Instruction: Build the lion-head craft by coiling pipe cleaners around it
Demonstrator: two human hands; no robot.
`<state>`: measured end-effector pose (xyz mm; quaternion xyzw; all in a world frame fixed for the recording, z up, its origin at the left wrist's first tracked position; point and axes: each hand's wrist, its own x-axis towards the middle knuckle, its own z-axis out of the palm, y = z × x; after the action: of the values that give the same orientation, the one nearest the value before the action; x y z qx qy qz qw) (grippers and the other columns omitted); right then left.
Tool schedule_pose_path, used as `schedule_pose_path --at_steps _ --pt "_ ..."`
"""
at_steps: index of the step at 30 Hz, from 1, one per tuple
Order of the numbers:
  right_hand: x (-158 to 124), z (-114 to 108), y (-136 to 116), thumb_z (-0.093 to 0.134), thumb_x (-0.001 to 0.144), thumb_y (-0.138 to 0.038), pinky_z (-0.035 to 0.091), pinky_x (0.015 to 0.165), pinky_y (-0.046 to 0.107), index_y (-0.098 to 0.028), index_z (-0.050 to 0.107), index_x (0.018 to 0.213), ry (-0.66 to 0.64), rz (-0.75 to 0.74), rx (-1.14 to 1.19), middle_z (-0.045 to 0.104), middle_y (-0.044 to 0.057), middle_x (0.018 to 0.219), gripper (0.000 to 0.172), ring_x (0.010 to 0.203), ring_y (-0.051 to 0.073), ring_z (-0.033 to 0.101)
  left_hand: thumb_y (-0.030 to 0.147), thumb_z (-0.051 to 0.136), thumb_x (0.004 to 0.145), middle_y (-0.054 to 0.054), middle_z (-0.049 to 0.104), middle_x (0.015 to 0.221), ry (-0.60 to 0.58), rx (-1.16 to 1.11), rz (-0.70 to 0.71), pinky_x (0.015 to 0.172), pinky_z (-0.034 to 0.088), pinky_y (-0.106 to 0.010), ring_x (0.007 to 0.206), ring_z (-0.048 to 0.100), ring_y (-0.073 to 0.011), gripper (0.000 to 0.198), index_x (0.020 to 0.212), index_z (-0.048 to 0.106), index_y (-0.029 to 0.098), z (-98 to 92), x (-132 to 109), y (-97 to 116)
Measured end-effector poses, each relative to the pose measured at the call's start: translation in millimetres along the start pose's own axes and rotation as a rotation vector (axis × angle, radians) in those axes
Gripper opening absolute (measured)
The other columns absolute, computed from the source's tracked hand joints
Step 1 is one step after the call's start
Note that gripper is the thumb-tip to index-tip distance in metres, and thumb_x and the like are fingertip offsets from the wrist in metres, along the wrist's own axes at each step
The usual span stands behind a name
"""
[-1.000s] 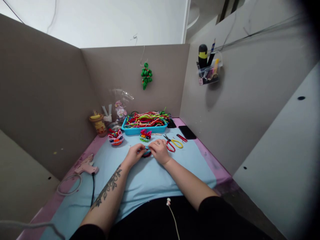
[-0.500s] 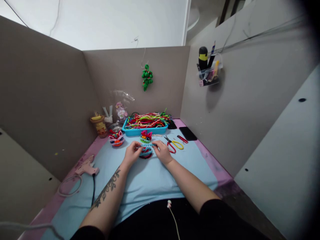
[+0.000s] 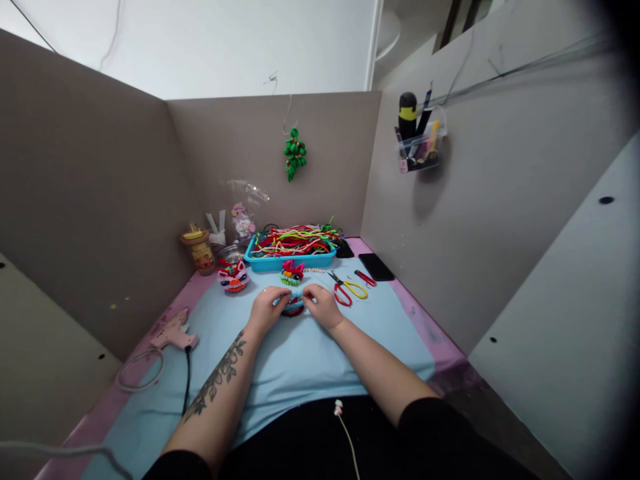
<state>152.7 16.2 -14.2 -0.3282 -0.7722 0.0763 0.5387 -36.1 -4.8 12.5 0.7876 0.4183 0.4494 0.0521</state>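
Light-blue piece [image 3: 294,306], mid-counter [image 3: 380,340], seems part-made; left hand [image 3: 269,308], right hand [image 3: 321,307] each with grip clamped on it (pink-red figure [image 3: 233,278], red-green figure [image 3: 291,274] beyond look finished); remaining steps unclear.

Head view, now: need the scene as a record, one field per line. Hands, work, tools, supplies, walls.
left hand: fingers pinched on the light-blue strip
right hand: pinching the same strip, opposite side
under the strip: blue-and-red piece; can't tell if joined
beyond the hands: pink toy, green-and-red toy
supplies: blue tray heaped with cords
tools, right: scissors, phone
tools, left: glue gun
back wall: green ornament, hanging
right wall: plastic box holding tools
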Motion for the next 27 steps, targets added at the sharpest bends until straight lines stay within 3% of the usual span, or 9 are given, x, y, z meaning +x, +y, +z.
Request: schedule_pose_path --at_steps 16,18,22,27 --pt "2.7 -5.9 -0.2 0.054 0.08 -0.019 0.047 0.068 0.028 -0.021 0.058 0.078 -0.019 0.027 0.001 0.062 0.002 0.072 0.005 0.071 0.016 0.058 0.033 0.057 0.082 -0.006 0.072 0.087 0.002 -0.011 -0.032 0.081 0.048 -0.035 0.084 0.064 -0.0205 0.017 0.089 0.069 0.022 -5.7 2.9 -0.7" --pt "2.6 -4.1 -2.7 0.056 0.079 -0.02 0.048 0.067 0.028 -0.021 0.058 0.08 -0.033 0.037 0.011 0.062 0.002 0.074 0.002 0.07 0.016 0.058 0.033 0.058 0.082 -0.006 0.072 0.088 -0.017 -0.014 -0.03 0.081 0.048 -0.035 0.085 0.064 -0.0207 0.017 0.09 0.069 0.022 -3.7 2.4 0.0" --pt "2.3 -1.9 -7.9 0.057 0.079 -0.023 0.05 0.067 0.027 -0.021 0.059 0.093 -0.074 0.068 0.079 0.066 0.003 0.085 0.014 0.069 0.015 0.059 0.032 0.06 0.08 -0.006 0.072 0.093 -0.047 -0.032 -0.053 0.083 0.049 -0.036 0.087 0.064 -0.0214 0.019 0.094 0.069 0.023 0.4 1.4 0.5" --pt "3.9 -6.5 -3.1 0.054 0.081 -0.022 0.05 0.069 0.029 -0.02 0.062 0.088 0.008 0.093 0.051 0.067 0.004 0.083 0.011 0.069 0.016 0.06 0.031 0.065 0.075 -0.006 0.071 0.092 0.039 -0.109 -0.132 0.077 0.051 -0.033 0.081 0.065 -0.0197 0.023 0.095 0.068 0.021 -2.8 2.6 -4.5"
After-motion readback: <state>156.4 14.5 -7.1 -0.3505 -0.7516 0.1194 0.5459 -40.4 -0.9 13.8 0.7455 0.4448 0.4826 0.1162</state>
